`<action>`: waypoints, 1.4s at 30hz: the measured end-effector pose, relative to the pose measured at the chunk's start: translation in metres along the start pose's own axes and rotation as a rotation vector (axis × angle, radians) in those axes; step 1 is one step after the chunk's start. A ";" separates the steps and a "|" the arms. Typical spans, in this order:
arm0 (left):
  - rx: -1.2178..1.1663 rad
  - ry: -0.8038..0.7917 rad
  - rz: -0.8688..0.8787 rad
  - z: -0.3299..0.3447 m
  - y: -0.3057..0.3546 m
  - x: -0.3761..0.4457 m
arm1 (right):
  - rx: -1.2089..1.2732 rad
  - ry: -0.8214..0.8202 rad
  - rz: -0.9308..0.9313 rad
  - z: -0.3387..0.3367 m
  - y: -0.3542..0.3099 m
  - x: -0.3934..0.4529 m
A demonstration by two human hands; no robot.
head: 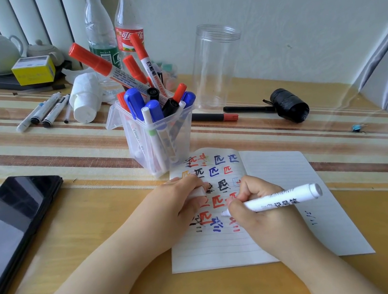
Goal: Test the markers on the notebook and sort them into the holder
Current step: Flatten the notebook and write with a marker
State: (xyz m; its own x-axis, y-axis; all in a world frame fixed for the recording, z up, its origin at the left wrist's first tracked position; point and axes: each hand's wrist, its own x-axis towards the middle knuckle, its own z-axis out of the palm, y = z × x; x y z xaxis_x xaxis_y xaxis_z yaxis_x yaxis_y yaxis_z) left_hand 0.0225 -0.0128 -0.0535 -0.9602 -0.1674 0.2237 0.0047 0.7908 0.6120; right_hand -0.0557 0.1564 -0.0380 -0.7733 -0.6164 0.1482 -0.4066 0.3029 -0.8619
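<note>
Yellow wood with brown stripes makes up the table [46, 147], and a pale wall stands behind its far edge. A see-through sheet seems to lie over the top.

Near the middle of the front edge lies the open notebook [278, 172]. Its left page is full of red, blue and black marks. Just past the notebook's far left corner stands the clear holder [159, 139], packed with red, blue and black markers.

The right hand [255, 203] curls tight around a white marker [280, 199]. The tip points left and touches the left page. The back end sticks out to the right over the right page. The left hand [180, 198] rests on the left side of the notebook, with its fingers curled around a small white cap [198, 192].

A black phone [13, 234] lies by the left edge. More markers [43, 113] lie near the far left corner, beside a white paper roll [86, 99]. Two bottles [112, 33] stand behind the holder. A tall clear jar [216, 66] stands near the far edge, with a red-tipped pen [216, 116] and a black roll [289, 104] close by. The right part of the table and the near left corner have open room.
</note>
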 end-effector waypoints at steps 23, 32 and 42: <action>-0.129 0.014 0.092 -0.045 0.056 -0.017 | 0.441 0.026 -0.147 -0.038 -0.060 -0.009; -0.095 0.073 0.213 -0.045 0.078 -0.042 | 0.383 -0.074 -0.127 -0.035 -0.074 -0.027; -0.089 0.189 0.244 -0.042 0.082 -0.057 | 0.610 0.087 -0.004 -0.016 -0.084 -0.035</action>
State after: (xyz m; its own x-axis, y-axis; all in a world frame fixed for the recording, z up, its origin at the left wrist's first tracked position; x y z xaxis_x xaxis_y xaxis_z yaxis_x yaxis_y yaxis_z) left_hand 0.0895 0.0367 0.0154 -0.8590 -0.0920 0.5037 0.2608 0.7680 0.5850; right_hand -0.0024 0.1638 0.0368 -0.8200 -0.5470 0.1686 -0.0777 -0.1854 -0.9796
